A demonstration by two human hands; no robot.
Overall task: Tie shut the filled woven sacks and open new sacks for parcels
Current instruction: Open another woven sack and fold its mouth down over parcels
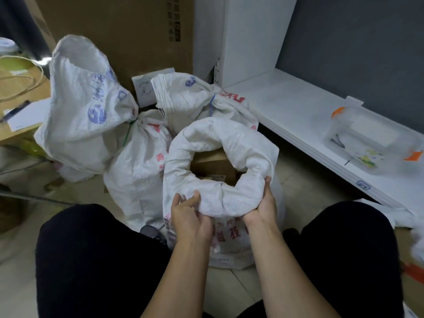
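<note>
Currently, head view: open sack [220, 134], rim rolled into an upward-facing ring, stands between the knees [91, 249]. Both the left hand [190, 214] and the right hand [261, 203] curl round the ring's near arc, equally close; the remaining ring lies beyond them.

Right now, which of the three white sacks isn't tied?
The front sack, its rolled-down rim gripped by left hand and right hand, cardboard parcel showing inside. The left sack has a green tie, the rear sack a blue tie.
</note>
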